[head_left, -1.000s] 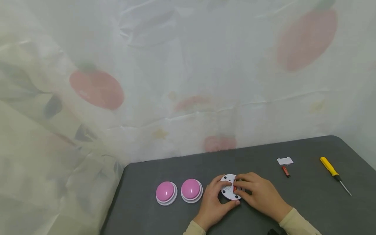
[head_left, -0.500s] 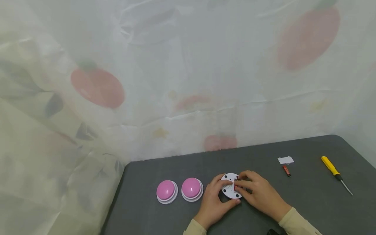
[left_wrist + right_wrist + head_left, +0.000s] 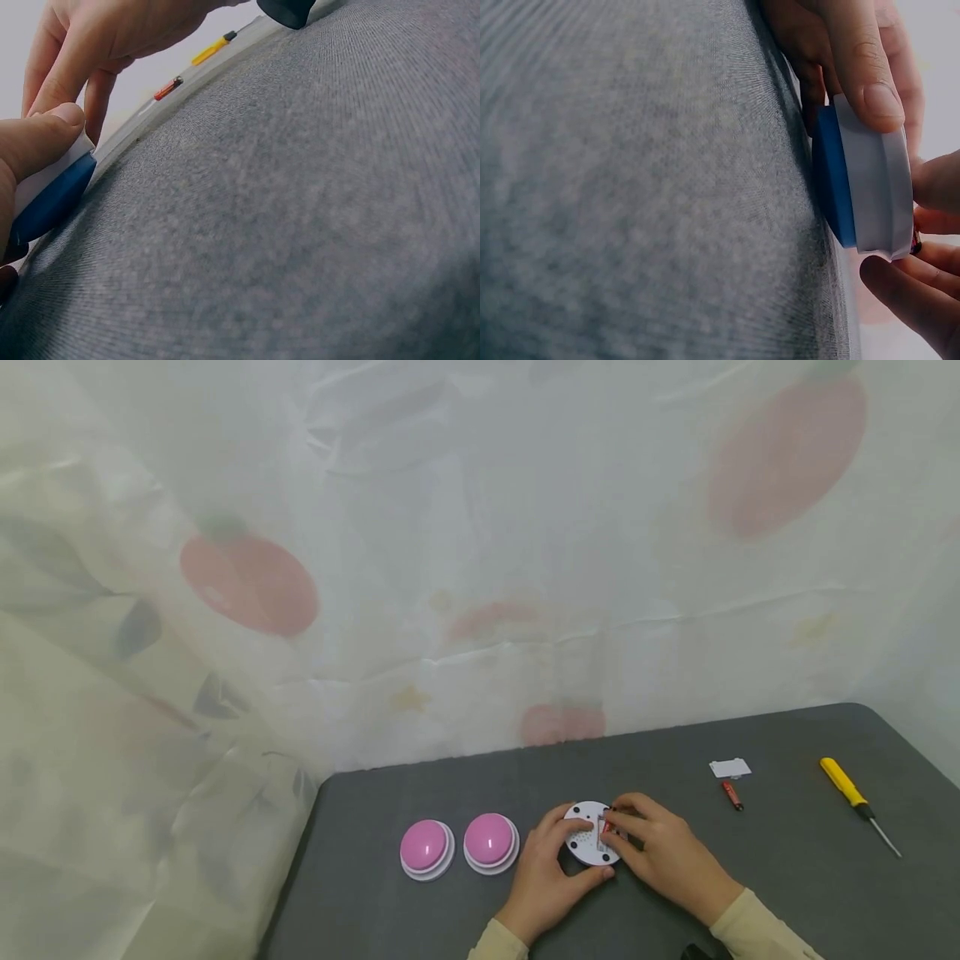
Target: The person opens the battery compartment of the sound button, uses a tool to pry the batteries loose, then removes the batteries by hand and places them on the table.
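Note:
A round white push button (image 3: 581,840) lies upside down, its underside with dark feet, small holes and an uncovered battery slot facing up. In both wrist views its dome (image 3: 832,176) is blue and points at the table. My left hand (image 3: 542,878) grips the rim, thumb on the near side and fingers over the far left. My right hand (image 3: 667,852) pinches a red battery (image 3: 607,829) at the slot's right side; the fingers partly cover it. The battery's end also shows between the fingers in the right wrist view.
Left of the hands stand two pink push buttons (image 3: 423,846) with white bases. Farther right lie a white battery cover (image 3: 730,768), another red battery (image 3: 732,796) and a yellow-handled screwdriver (image 3: 843,782). A black object (image 3: 697,952) sits at the lower edge. A patterned curtain (image 3: 450,568) hangs behind the grey table.
The right fingers have shifted slightly right with the red battery, and more of the slot shows. My left hand keeps its grip on the push button.

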Demonstrator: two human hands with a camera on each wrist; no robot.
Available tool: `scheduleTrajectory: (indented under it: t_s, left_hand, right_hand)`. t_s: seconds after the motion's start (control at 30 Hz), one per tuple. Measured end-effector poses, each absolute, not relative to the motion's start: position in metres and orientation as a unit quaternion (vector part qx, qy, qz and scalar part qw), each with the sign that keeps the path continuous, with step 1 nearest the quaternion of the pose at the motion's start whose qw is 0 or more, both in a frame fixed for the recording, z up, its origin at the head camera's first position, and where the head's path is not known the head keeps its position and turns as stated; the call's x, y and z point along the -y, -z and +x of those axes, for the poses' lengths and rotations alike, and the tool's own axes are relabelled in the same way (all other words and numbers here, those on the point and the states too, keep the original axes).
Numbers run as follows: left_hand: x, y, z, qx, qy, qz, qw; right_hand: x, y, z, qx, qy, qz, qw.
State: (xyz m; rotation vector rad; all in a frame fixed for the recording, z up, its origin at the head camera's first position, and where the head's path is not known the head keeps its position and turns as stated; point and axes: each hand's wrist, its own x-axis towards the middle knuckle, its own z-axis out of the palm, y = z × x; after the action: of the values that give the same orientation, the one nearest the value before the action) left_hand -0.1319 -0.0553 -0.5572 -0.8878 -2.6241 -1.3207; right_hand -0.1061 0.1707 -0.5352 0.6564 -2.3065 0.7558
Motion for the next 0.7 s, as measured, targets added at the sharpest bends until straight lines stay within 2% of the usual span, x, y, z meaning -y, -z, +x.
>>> scheduleTrajectory:
  t_s: [0.43,0.7]
  left_hand:
    - [0.056,0.562,-0.132,0.852,0.429,-0.296,0.052]
    - [0.055,0.562,-0.132,0.854,0.430,-0.289,0.054]
  right_hand:
    - [-0.176,0.535,-0.106,0.882,-0.286,0.231,0.293]
    - [-0.200,0.537,-0.114,0.855,-0.395,0.230,0.245]
